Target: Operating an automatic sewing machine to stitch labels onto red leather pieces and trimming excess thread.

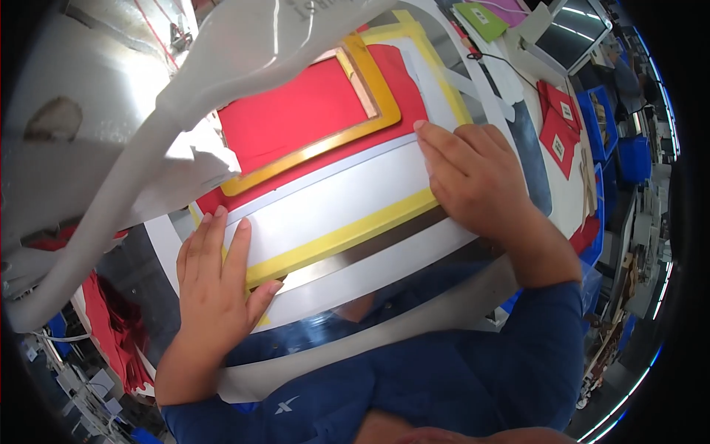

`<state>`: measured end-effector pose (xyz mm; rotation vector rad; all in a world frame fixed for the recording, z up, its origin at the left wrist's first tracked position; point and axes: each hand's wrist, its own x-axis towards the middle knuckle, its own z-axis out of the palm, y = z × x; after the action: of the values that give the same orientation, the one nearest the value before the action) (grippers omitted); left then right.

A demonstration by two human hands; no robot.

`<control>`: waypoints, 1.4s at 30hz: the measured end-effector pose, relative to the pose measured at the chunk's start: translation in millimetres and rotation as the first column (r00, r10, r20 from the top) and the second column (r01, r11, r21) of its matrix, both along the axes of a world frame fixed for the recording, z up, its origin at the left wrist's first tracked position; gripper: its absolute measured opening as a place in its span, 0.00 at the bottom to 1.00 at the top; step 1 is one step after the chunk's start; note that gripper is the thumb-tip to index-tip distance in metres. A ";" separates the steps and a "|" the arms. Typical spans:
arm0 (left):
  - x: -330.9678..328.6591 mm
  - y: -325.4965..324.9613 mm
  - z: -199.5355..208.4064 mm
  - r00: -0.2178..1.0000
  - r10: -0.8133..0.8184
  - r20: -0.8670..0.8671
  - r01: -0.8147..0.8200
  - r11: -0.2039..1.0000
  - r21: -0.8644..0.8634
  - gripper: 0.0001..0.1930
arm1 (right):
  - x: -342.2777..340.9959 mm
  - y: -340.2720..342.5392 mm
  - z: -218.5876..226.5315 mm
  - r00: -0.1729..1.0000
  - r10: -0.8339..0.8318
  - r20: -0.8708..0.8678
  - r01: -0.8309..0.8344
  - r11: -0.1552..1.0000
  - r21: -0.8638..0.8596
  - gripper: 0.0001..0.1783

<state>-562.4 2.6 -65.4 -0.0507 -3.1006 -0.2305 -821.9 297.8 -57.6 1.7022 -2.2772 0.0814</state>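
Observation:
My left hand (218, 285) lies with fingers spread, its fingertips at the near left corner of a red sheet (410, 85). My right hand (473, 177) rests on the right side of a white board (333, 207) edged with yellow tape. Its index finger is stretched out, touching down by the red sheet's near right edge, and its other fingers are bent. A yellow rectangular frame (388, 96) with rounded corners lies on the red sheet, between and beyond my hands. Red material (296, 115) shows inside the frame. The frame's far left part is hidden behind a pale machine part.
A large pale machine head (244, 59) and a curved grey tube (111, 200) hang over the left and far side. Red pieces (558, 129) lie at the right, near blue bins (597, 122) and a screen (569, 37). More red material (115, 333) hangs at the lower left.

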 end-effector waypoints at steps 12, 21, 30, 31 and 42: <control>-4.5 8.2 2.7 1.000 -0.025 -0.017 0.026 0.997 0.066 0.42 | 5.4 -4.0 -2.6 0.964 0.041 0.262 -0.037 0.999 -0.023 0.09; -0.7 6.0 2.3 1.000 0.012 -0.027 -0.011 1.000 0.026 0.44 | 2.1 -2.7 -4.5 0.956 0.022 0.292 -0.006 0.998 -0.054 0.14; -1.8 4.4 3.3 0.999 0.025 -0.030 -0.027 0.998 -0.059 0.46 | 5.1 -7.8 -1.2 0.947 0.009 0.321 0.000 1.000 -0.026 0.16; -4.2 4.6 3.8 0.999 0.045 -0.016 -0.047 0.996 -0.079 0.46 | 5.0 -5.4 -1.0 0.953 -0.031 0.301 0.030 1.000 0.007 0.16; -8.7 9.8 0.7 0.988 0.122 -0.094 -0.124 0.992 -0.017 0.47 | 2.4 -3.9 1.5 0.969 -0.012 0.246 0.018 1.000 -0.021 0.18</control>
<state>-571.1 12.4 -64.6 0.1255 -3.0000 -0.1827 -819.5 294.0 -56.1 1.7481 -2.4520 0.3323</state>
